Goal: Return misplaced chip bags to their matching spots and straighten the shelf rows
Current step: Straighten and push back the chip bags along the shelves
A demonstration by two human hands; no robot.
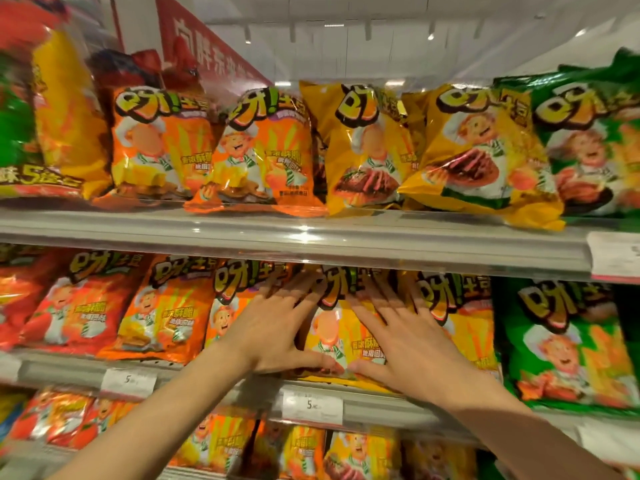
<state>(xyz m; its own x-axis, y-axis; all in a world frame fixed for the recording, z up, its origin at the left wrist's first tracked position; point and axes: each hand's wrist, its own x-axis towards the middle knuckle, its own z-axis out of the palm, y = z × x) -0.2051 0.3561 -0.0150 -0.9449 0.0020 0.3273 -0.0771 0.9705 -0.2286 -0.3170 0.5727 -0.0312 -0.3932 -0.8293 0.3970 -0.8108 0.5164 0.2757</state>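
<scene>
As fingers splay: hands [277, 337] on bag [341, 337].

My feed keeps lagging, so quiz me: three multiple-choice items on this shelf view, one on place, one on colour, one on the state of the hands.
1. Which shelf holds the bag under both hands?
A. top
B. middle
C. bottom

2. What colour is the bag at the far right of the middle shelf?
A. green
B. blue
C. purple

3. How are the hands?
A. fists closed
B. flat, fingers spread
C. off the shelf

Answers:
1 B: the left hand and right hand press the yellow bag on the middle shelf.
2 A: the green bag stands there.
3 B: both palms lie open on the bag.
</scene>
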